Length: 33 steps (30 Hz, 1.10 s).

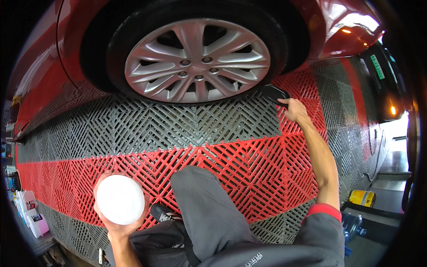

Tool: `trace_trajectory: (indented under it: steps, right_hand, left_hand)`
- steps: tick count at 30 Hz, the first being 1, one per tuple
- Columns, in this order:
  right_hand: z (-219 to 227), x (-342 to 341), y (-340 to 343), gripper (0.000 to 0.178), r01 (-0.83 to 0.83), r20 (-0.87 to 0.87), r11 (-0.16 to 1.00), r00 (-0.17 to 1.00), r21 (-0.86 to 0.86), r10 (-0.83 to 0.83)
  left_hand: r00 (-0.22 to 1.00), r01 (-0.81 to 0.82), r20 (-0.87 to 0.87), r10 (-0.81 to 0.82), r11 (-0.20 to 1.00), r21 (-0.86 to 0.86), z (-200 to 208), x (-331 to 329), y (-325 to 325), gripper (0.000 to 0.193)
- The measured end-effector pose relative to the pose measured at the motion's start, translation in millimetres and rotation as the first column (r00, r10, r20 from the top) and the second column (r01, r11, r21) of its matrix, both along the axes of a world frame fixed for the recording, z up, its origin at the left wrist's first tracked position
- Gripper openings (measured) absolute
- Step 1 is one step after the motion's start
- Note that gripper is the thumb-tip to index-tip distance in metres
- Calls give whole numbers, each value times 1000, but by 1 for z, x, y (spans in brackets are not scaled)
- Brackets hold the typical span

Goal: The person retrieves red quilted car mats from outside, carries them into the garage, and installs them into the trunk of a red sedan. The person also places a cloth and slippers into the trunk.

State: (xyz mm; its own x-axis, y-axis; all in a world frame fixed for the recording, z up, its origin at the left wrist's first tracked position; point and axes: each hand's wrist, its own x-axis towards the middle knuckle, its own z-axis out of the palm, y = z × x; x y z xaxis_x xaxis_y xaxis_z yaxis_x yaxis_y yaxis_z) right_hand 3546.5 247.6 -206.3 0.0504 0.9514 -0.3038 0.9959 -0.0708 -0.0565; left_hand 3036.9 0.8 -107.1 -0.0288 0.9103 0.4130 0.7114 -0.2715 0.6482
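My left hand point(102, 216) is wrapped round a white round tub point(121, 200), held low in front of me beside my bent knee. Whether its bright top is a lid or white contents, I cannot tell. My right hand point(295, 110), arm stretched out, grips a black flat tool with a handle point(275, 94). That tool is against or close to the lower right of the black tyre point(284, 53); its working face is hidden. The tyre carries a silver multi-spoke wheel rim point(198, 62) with several lug nuts, on a red car point(73, 26).
Red and grey slatted floor tiles point(195, 120) lie under the car and me. At right are a black car point(384, 84), a yellow container point(362, 198) and a clear blue plastic bottle point(351, 224). White bottles point(31, 213) stand at the left edge.
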Motion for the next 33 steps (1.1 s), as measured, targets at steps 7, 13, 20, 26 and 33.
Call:
trace_trajectory:
  steps: [7,13,20,26,33]
  right_hand:
    - [-41,-17,-58,82,379,-893,858,145,-347,-426]
    - [-181,-70,10,12,-217,-250,806,-879,-550,-407]
    - [-65,2,37,79,-32,-796,913,-478,-407,-371]
    - [146,-46,34,78,88,-976,973,20,-212,-215]
    - [259,-213,35,68,-108,-973,992,229,-66,-40]
  left_hand:
    - [999,-33,41,30,996,77,-28,-20,-8,83]
    - [987,-163,-2,163,986,-14,-22,-20,-20,64]
    - [986,-165,-10,165,986,-3,-21,-43,-29,76]
    - [995,-80,66,69,980,181,26,-21,14,62]
    - [995,-29,-84,54,963,266,32,-43,33,59]
